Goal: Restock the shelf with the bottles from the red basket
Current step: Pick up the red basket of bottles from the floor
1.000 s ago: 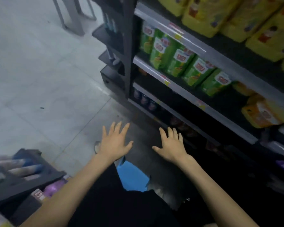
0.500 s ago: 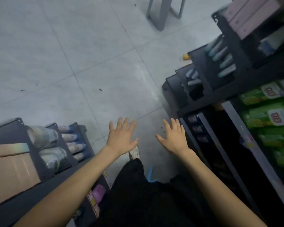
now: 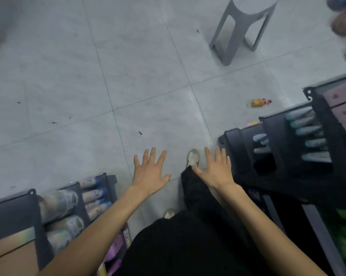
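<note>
**Both hands empty; basket out of view**

- left hand [image 3: 149, 172]: fingers spread, palm down, holding nothing, above the floor [image 3: 68, 76].
- right hand [image 3: 216, 170]: likewise spread and empty, near the right rack [image 3: 238, 144].
- red basket: not in view.
- bottle [image 3: 258, 103]: one, orange with a red cap, lying on its side on the floor just beyond the right rack and well apart from both hands. You cannot tell whether it belongs to the basket's stock.
- stool [image 3: 241, 30]: grey, farther off.

Step in hand: you appear to be between picks, looking for stock.

Next move: find the basket, then curl one hand round a bottle. The stray bottle would call for a step forward and a low reach.
</note>
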`<state>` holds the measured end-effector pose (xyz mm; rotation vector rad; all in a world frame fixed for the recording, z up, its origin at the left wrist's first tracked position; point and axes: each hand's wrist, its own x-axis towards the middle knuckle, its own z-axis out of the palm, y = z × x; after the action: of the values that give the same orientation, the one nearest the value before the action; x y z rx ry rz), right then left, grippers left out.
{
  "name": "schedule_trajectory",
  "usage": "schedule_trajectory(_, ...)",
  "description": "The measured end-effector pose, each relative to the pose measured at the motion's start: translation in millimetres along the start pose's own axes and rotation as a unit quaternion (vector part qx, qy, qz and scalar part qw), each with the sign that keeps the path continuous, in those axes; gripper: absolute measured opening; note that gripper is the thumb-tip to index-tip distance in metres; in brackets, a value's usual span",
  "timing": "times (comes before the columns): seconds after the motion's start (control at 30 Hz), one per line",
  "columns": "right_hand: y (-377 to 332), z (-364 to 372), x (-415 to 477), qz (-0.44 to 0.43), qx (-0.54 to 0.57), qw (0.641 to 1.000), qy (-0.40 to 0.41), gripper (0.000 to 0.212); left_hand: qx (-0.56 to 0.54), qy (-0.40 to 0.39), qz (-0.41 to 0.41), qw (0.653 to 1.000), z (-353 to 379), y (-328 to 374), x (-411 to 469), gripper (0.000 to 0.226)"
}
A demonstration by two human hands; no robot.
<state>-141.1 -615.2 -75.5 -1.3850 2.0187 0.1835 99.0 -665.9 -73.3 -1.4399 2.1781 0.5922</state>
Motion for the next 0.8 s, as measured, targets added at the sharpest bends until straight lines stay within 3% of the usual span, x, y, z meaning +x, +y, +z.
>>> schedule_trajectory(0.13, -18, -87, 83, -0.045, -0.024, 0.998, -0.034, 0.091, -0.022, 0.03, -0.053, 0.998, -76, 11, 61, 0.087)
schedule_trajectory(0.23, -38, -155, 146, -0.099, -0.003, 0.995, 0.021, 0.087, -0.02, 0.055, -0.068, 0.996, -132, 15, 111, 0.089)
schedule_trajectory(0.57, -91, -301, 303, -0.103, -0.008, 0.992, 0.065, 0.092, -0.06, 0.143, -0.099, 0.983, -295, 0, 254, 0.086)
schedule_trajectory(0.8, -150, -398, 430, -0.131, -0.071, 0.984, 0.098, 0.093, -0.069, 0.157, -0.097, 0.98, -387, -65, 382, 0.087)
